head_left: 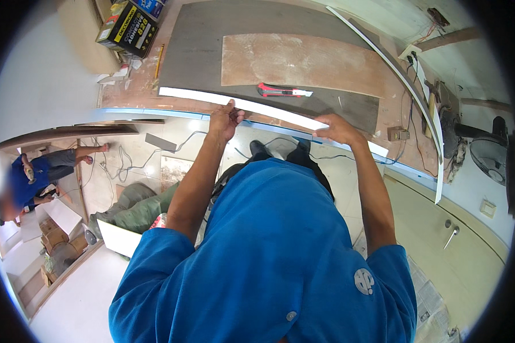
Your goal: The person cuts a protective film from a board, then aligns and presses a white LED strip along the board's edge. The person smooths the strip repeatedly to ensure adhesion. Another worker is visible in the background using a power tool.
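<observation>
A long narrow white strip (269, 112) runs along the near edge of the worktable (129, 94). My left hand (228, 121) grips the strip left of its middle, thumb on top and fingers curled beneath. Farther right, my right hand (339, 130) is closed on the same strip, covering a short part of it. Behind the strip lies a dark grey sheet (194, 57), with a thin brown board (297, 60) on top. Between the strip and the board rests a red utility knife (283, 90), its blade side pointing right.
Another long white strip (403, 80) curves along the table's right side. A black-and-yellow box (127, 28) stands at the far left, near a yellow pencil-like stick (159, 62). A fan (487, 157) is at right. Cables (149, 162) cross the floor; a co-worker (37, 177) works at left.
</observation>
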Action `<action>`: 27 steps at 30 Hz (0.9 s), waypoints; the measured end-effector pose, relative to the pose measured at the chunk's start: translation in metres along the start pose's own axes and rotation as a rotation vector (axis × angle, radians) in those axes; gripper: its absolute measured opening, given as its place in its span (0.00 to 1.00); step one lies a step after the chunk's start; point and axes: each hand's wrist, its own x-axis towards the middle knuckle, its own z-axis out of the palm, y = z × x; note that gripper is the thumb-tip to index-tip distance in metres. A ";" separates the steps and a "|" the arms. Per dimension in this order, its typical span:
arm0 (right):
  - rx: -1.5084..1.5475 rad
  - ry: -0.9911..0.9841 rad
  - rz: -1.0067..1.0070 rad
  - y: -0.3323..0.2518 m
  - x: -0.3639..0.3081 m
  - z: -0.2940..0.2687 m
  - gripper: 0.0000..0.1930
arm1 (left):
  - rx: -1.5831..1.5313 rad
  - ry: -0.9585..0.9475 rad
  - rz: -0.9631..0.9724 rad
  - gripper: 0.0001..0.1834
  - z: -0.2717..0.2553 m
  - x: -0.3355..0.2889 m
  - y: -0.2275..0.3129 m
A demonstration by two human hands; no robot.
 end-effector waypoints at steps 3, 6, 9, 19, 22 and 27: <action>-0.009 0.089 0.005 0.007 -0.006 0.004 0.24 | -0.050 -0.025 0.057 0.10 0.006 -0.008 0.005; -0.028 0.027 0.041 0.025 -0.010 -0.005 0.21 | -0.104 -0.018 0.110 0.10 0.004 -0.011 0.012; 0.046 -0.051 0.154 0.027 -0.031 -0.026 0.18 | -0.114 0.020 0.112 0.10 -0.001 -0.005 0.019; 0.220 0.356 0.220 0.099 -0.128 -0.079 0.13 | -0.156 -0.079 0.198 0.08 -0.032 0.038 0.045; 0.326 0.527 0.166 0.101 -0.148 -0.080 0.12 | -0.159 -0.066 0.168 0.07 -0.016 0.033 0.049; 0.592 0.789 0.012 0.094 -0.155 -0.063 0.14 | -0.168 -0.125 0.181 0.07 -0.004 0.036 0.051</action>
